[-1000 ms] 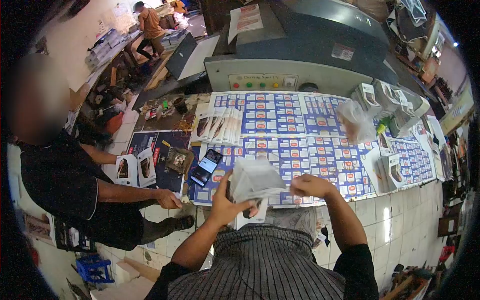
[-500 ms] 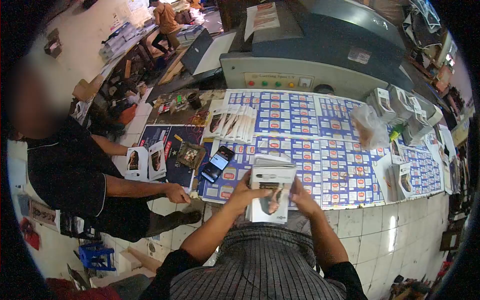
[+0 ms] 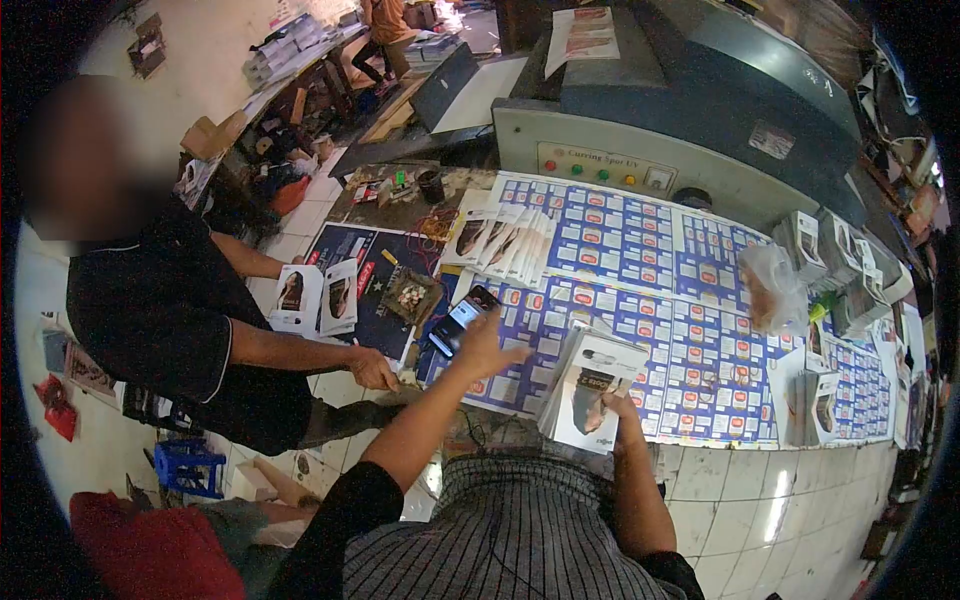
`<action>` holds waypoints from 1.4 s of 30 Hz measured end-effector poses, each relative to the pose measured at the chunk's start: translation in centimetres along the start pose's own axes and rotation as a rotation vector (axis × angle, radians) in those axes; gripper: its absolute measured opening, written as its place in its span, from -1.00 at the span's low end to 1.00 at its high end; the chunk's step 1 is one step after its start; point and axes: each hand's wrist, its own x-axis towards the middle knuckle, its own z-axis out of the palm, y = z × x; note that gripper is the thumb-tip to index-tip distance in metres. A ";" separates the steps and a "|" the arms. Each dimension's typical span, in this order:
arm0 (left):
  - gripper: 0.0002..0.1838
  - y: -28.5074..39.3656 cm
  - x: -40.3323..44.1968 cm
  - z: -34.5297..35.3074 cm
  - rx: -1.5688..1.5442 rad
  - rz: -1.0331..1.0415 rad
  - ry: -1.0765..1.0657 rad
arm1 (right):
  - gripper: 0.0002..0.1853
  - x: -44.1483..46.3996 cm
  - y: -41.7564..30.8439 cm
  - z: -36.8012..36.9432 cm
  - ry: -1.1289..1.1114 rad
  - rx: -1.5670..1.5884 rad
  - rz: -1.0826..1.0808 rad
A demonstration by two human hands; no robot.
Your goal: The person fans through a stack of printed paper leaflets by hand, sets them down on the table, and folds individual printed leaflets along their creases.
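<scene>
My right hand (image 3: 622,418) grips a stack of printed cards (image 3: 592,372), white with a dark product picture, tilted at the table's front edge. Its thumb lies on the top card. My left hand (image 3: 484,350) holds nothing, its fingers spread beside and partly over a dark phone (image 3: 462,318) with a lit screen. Behind the phone, several similar printed cards (image 3: 500,243) lie fanned out on the table. The surface under them is covered with blue printed sheets (image 3: 600,300).
At left stands a person in a dark shirt (image 3: 150,310), near two small piles of cards (image 3: 338,297). A clear plastic bag (image 3: 772,290) and more card stacks (image 3: 805,248) sit at right. A large grey machine (image 3: 640,165) borders the back. Someone in red (image 3: 150,545) is at lower left.
My left hand has let go of the card stack and moved left to the phone. My right hand keeps the stack, now farther right and tilted. The view has shifted.
</scene>
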 end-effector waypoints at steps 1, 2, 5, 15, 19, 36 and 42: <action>0.27 -1.2 0.2 -0.3 0.000 -0.001 0.002 | -0.40 0.1 -0.2 0.5 0.034 0.028 -0.025; 0.29 -2.0 0.6 -0.6 0.094 -0.087 0.048 | -0.40 0.3 -0.2 0.1 0.032 0.027 -0.029; 0.32 -4.1 2.0 -0.3 0.258 -0.172 0.117 | -0.45 2.5 1.5 -3.9 -0.050 -0.121 -0.015; 0.05 -5.2 2.2 -1.6 0.295 0.032 0.163 | -0.53 2.3 3.2 -7.5 -0.044 -0.034 0.001; 0.07 -6.1 2.4 -1.5 0.225 0.044 0.193 | -0.50 2.7 3.8 -9.2 -0.160 0.031 0.058; 0.16 -8.7 0.9 -11.4 -0.069 -0.283 0.470 | -0.59 4.1 6.5 -12.9 -0.125 0.010 -0.087; 0.21 -11.7 3.4 -11.2 0.101 -0.307 0.390 | -0.66 1.6 3.4 -7.3 0.037 0.070 -0.005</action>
